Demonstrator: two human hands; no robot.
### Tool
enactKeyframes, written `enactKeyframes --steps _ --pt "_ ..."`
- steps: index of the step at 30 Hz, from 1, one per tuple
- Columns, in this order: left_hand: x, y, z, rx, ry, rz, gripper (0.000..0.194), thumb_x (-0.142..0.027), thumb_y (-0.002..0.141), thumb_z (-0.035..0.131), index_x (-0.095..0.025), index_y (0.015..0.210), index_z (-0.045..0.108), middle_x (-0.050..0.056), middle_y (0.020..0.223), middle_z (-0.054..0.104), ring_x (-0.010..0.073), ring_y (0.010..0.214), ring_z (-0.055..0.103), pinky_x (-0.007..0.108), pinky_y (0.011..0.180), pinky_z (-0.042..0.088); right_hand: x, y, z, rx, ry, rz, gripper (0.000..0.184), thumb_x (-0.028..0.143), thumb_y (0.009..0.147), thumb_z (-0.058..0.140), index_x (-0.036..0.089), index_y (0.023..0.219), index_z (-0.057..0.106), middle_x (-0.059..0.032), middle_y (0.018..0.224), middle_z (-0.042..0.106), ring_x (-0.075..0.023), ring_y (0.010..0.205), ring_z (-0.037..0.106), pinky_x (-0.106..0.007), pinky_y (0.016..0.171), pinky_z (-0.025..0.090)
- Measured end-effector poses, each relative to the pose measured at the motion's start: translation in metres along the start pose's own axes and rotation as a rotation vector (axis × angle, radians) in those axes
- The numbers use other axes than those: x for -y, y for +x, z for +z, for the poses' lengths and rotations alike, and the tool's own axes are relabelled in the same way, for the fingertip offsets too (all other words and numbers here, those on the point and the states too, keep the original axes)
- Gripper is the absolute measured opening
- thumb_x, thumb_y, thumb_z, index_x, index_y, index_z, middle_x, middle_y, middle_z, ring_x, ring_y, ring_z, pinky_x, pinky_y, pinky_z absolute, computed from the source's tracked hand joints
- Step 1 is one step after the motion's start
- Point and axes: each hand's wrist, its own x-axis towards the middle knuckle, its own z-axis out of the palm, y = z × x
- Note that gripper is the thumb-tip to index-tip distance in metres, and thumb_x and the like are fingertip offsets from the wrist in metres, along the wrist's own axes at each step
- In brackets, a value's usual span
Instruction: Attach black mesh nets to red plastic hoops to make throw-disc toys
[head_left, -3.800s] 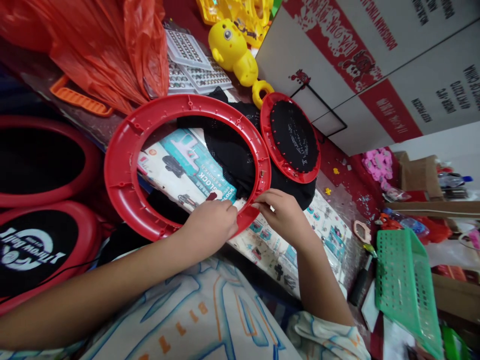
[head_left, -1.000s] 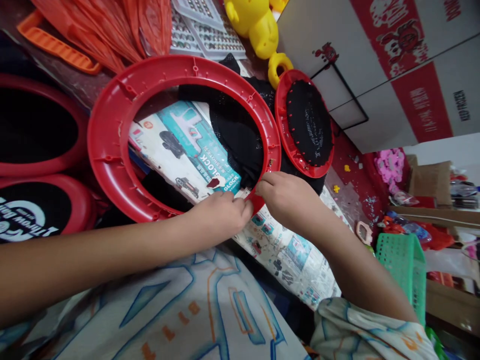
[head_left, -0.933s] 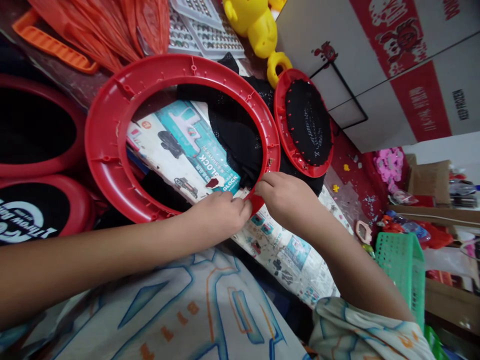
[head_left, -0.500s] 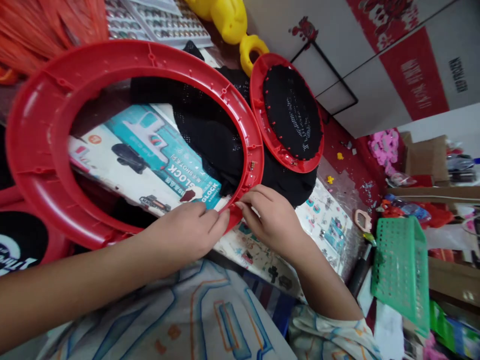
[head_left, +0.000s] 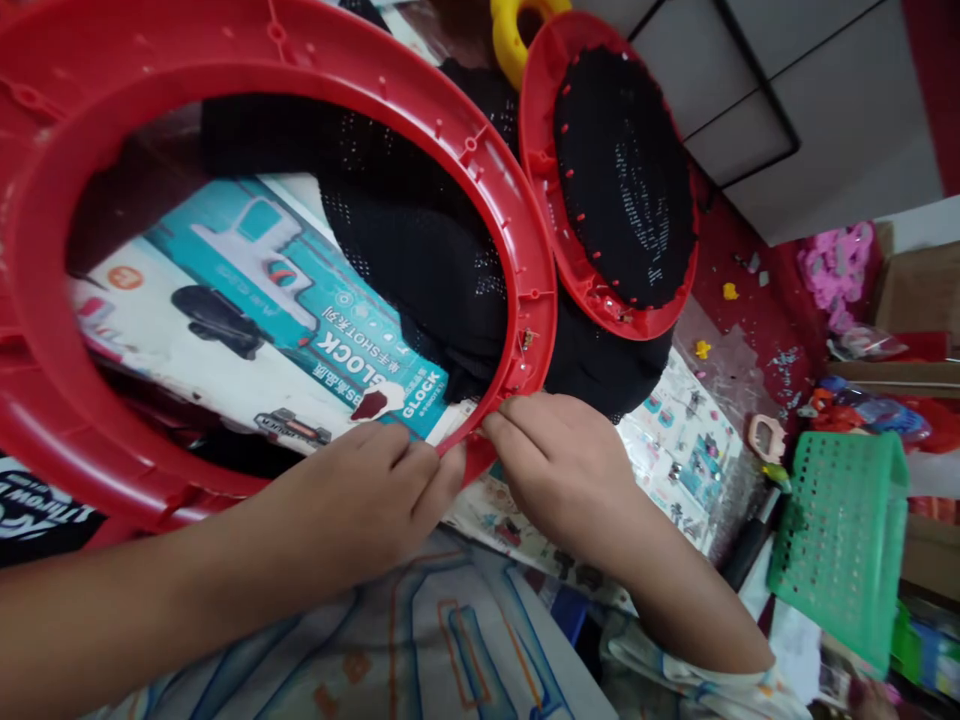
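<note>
A large red plastic ring (head_left: 534, 270), its ribbed underside showing, spans the left and middle of the head view. My left hand (head_left: 390, 490) is closed at its near edge, fingertips pinching the rim. Close beside it, my right hand (head_left: 562, 460) has bent fingers pressed on the same rim; whether a small part lies beneath them is hidden. Just above the right fingers, small metal pieces (head_left: 527, 340) sit in the ring's channel. Through the opening show a printed GLOCK carton (head_left: 300, 290) and black perforated fabric (head_left: 442, 250).
A smaller red ring with a black mesh centre (head_left: 622, 180) lies beyond the large one. A yellow ring-shaped piece (head_left: 510, 40) is behind it. To the right stand a green perforated basket (head_left: 832, 540) and pink parts (head_left: 840, 265). Printed sheeting (head_left: 682, 440) covers the near surface.
The large ring appears bigger and nearer, and the background has shifted in view. Both hands stay at the same stretch of rim, with the right fingers pressed in more closely.
</note>
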Motion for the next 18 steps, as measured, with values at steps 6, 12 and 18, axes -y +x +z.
enactKeyframes --steps 6,12,18 --pt "0.0014 0.0004 -0.0004 0.014 0.021 0.012 0.033 -0.003 0.082 0.038 -0.006 0.111 0.053 0.008 0.068 0.058 0.022 0.058 0.052 0.034 0.051 0.036 0.0029 0.0002 0.0008 0.005 -0.025 0.049 0.027 0.012 0.089 0.039 0.014 0.074 0.061 -0.0041 0.064 0.053 -0.0179 0.06 0.04 -0.031 0.055 0.027" --pt "0.0022 0.0008 0.001 0.015 0.027 0.008 0.035 -0.002 0.08 0.036 -0.006 0.111 0.053 0.008 0.067 0.058 0.0219 0.056 0.053 0.034 0.05 0.038 0.0056 0.003 0.0018 0.033 -0.037 0.033 0.023 0.011 0.087 0.043 0.014 0.072 0.061 -0.004 0.063 0.053 -0.0172 0.057 0.041 -0.031 0.053 0.026" --pt "0.0008 0.0013 0.0 0.043 0.037 -0.013 0.036 -0.003 0.079 0.039 -0.005 0.111 0.053 0.008 0.066 0.058 0.0227 0.055 0.054 0.034 0.051 0.039 0.0058 0.0012 -0.0078 0.102 -0.041 0.106 0.014 0.016 0.086 0.051 0.013 0.076 0.062 -0.0045 0.068 0.057 -0.0188 0.06 0.048 -0.032 0.056 0.031"
